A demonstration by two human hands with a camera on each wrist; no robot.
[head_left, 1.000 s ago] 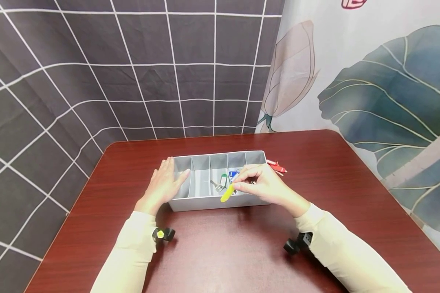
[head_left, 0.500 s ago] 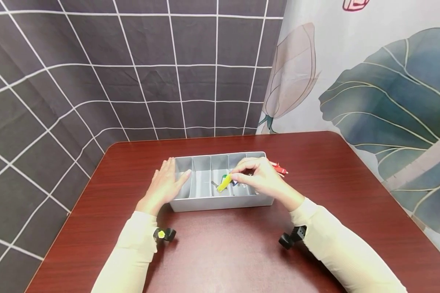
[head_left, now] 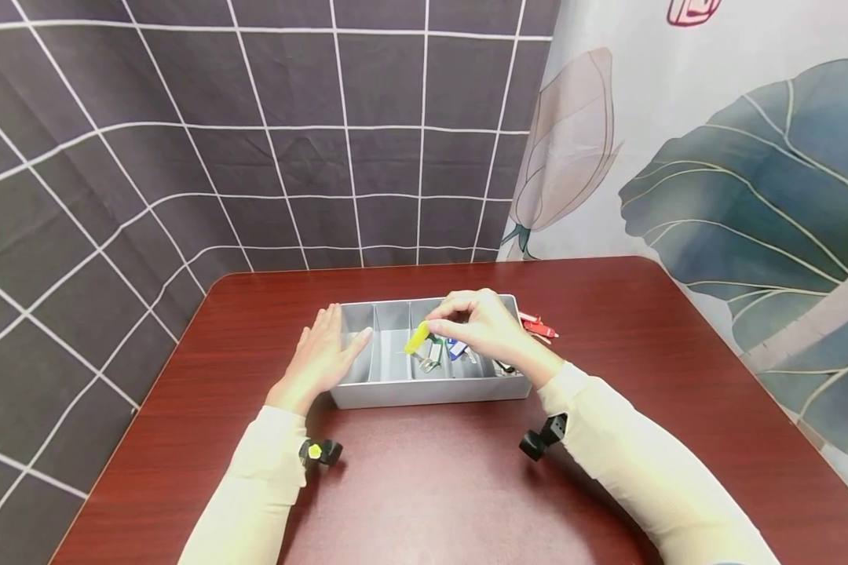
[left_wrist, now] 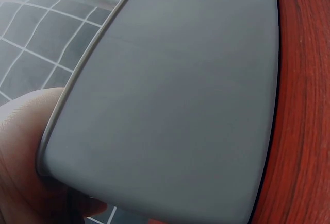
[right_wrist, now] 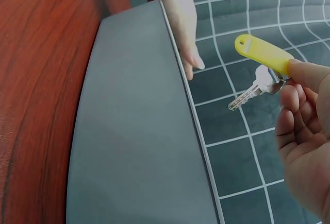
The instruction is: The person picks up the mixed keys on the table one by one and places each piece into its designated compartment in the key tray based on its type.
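A grey compartment tray (head_left: 431,392) lies on the table. My right hand (head_left: 477,322) pinches a yellow key tag (head_left: 417,337) above the tray, near the divider between the second and third compartments from the left. In the right wrist view a silver key (right_wrist: 257,87) hangs from the yellow tag. My left hand (head_left: 316,357) rests at the tray's left end, fingers extended along the outside and thumb over the first compartment. A green key tag (head_left: 435,353) with its key lies in the third compartment, a blue key tag (head_left: 456,348) in the fourth.
Dark key tags or keys (head_left: 505,367) lie in the rightmost compartment, partly behind my right wrist. Red key tags (head_left: 539,326) lie on the table just right of the tray. The reddish-brown table (head_left: 424,471) backs onto a grid-patterned cloth (head_left: 385,157).
My right hand has moved left and a little up with the yellow key tag, uncovering the blue tag and the rightmost compartment's contents. My left hand stays at the tray's left end.
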